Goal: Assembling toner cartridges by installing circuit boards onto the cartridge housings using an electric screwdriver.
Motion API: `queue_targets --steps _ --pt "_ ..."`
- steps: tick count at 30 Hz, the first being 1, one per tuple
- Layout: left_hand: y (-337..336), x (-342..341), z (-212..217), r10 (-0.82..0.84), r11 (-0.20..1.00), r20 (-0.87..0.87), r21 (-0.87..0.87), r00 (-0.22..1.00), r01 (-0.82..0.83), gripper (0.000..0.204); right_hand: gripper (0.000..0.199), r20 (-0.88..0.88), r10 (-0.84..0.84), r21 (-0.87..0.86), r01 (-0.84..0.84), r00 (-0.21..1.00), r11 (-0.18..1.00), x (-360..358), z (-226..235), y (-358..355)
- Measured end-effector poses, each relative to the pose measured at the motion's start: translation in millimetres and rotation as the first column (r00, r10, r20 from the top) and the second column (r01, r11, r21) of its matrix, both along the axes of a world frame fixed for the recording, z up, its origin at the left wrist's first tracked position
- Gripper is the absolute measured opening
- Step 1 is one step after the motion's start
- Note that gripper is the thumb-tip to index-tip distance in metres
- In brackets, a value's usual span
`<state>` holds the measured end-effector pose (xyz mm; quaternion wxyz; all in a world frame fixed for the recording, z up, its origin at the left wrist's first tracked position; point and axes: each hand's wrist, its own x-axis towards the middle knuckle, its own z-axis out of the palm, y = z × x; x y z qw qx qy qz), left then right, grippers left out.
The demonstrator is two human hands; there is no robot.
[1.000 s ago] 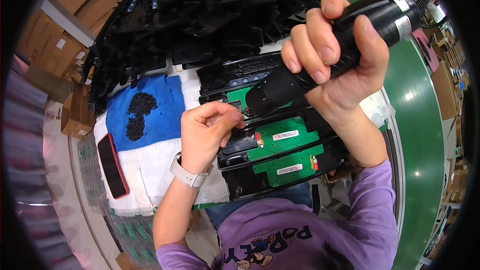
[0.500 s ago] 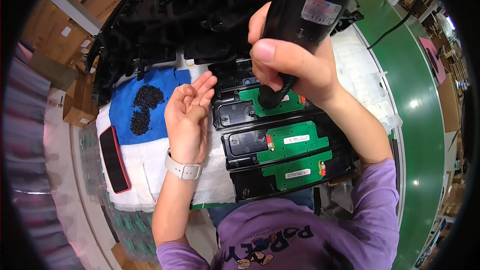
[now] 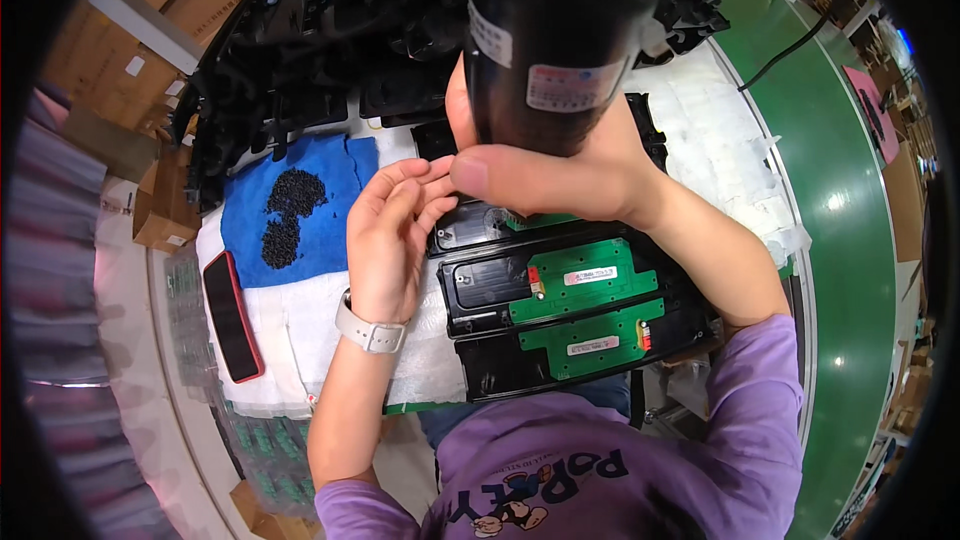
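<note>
My right hand (image 3: 560, 180) is wrapped round a black cylindrical electric screwdriver (image 3: 555, 30), held upright; its lower end is hidden behind the hand. My left hand (image 3: 395, 230) is palm up, with thumb and forefinger brought together and the other fingertips close to the right thumb. Anything in its pinch is too small to make out. Below the hands lie black plastic housings (image 3: 478, 285) in a row, fitted with green circuit boards (image 3: 598, 282). The farther board is mostly covered by my right hand.
Two heaps of tiny black screws (image 3: 296, 192) lie on a blue cloth (image 3: 245, 240) at left. A red-edged phone (image 3: 232, 318) rests near the white table covering's left edge. Black plastic parts (image 3: 350, 30) are piled at the back. A green surface (image 3: 835, 240) runs along the right.
The screwdriver has shifted left and its tip is now hidden. My left hand has moved slightly right, bringing its fingertips to the right thumb.
</note>
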<state>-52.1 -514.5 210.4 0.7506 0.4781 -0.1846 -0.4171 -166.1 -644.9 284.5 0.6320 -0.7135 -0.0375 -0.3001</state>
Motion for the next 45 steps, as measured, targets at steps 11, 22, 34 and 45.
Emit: queue_targets --steps 11,22,34,45 --pt "4.3 4.1 1.3 -0.148 0.989 -0.018 -0.030 0.989 0.147 0.021 0.027 0.050 0.251 0.180 -0.256 0.967 0.950 -5.6 -3.3 -9.3" --pt "7.4 -10.6 13.0 -0.363 0.924 -0.203 -0.207 0.909 0.322 0.033 0.032 0.335 0.243 0.246 -0.333 0.910 0.910 -8.3 1.4 -4.3" --pt "11.3 -4.1 7.6 -0.385 0.923 0.155 0.062 0.910 0.380 0.014 0.031 0.483 0.219 0.198 -0.349 0.848 0.916 -18.2 17.1 -22.9" --pt "11.0 -11.5 8.5 -0.311 0.950 0.344 0.101 0.886 0.294 0.009 0.029 0.324 0.105 0.247 -0.191 0.940 0.950 -25.8 22.4 -10.6"
